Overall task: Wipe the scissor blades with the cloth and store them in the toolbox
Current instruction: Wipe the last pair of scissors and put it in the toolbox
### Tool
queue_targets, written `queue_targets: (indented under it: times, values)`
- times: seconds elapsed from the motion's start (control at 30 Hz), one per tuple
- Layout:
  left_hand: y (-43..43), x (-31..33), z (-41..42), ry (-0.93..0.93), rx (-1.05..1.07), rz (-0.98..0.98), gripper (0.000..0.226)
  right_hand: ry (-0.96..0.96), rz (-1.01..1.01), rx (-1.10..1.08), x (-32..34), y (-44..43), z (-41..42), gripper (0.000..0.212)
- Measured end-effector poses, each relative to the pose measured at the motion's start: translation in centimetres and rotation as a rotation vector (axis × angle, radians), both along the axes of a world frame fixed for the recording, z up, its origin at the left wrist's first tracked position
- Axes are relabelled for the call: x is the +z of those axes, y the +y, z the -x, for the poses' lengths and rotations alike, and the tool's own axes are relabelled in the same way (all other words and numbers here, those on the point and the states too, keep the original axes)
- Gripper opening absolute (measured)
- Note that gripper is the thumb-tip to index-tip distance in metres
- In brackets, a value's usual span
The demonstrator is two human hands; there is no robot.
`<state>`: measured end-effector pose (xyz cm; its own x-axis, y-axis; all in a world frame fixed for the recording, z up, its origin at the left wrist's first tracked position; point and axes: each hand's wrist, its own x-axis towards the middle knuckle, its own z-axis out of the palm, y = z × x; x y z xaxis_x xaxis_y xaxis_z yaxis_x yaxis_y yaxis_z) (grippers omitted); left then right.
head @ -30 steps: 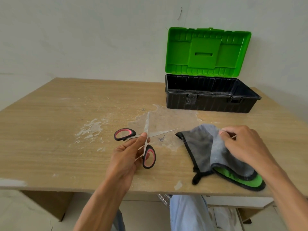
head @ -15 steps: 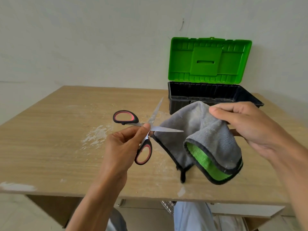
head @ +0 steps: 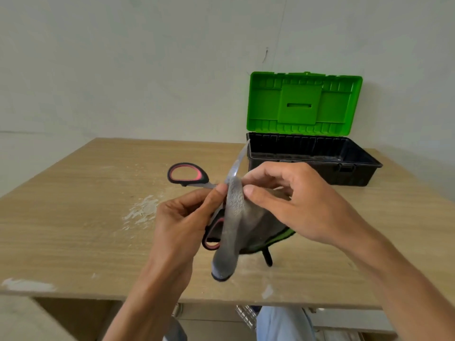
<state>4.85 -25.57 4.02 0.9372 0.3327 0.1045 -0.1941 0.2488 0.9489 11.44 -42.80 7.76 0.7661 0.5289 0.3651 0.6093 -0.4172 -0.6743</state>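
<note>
My left hand [head: 183, 217] holds the scissors [head: 189, 174] near their pivot, above the table. Their blades are spread; the handles are black with pink lining. One blade points up and away towards the toolbox. My right hand [head: 295, 200] pinches the grey cloth [head: 231, 232] around the base of that blade. The rest of the cloth hangs down, its green, black-edged side showing under my right palm. The other blade is hidden behind the cloth and my right hand. The toolbox [head: 317, 166], black with a raised green lid, stands open at the back right.
The wooden table [head: 73, 217] has white paint smears left of my hands and along its front edge. A pale wall stands right behind the toolbox. My legs show below the table's front edge.
Both hands rose from the table. My right hand lifted the cloth, carried it left and folded it over a blade. My left hand tilted the scissors upward.
</note>
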Motion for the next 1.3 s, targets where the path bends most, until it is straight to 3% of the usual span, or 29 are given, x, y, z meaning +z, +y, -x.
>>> queue_targets:
  times: [0.2, 0.57, 0.73, 0.93, 1.3]
  values:
    - [0.7, -0.5, 0.3, 0.036, -0.032, 0.023, 0.025, 0.095, 0.017, 0.037, -0.2, -0.8, -0.8, 0.011]
    - [0.0, -0.6, 0.7, 0.014, -0.071, 0.052, 0.028, 0.151, -0.038, 0.08, -0.4, -1.4, -0.3, 0.03]
    - [0.1, -0.5, 0.7, 0.036, -0.074, 0.048, 0.028, 0.16, -0.003, 0.125, -0.5, -1.5, -0.2, 0.023]
    - [-0.1, -0.3, 0.9, 0.049, -0.08, 0.027, 0.024, 0.234, -0.177, 0.07, -1.0, -1.5, -0.1, 0.025]
    - [0.2, -0.5, 2.1, 0.095, -0.046, 0.005, 0.022, 0.263, -0.082, 0.09, -1.8, -3.0, 0.3, 0.027]
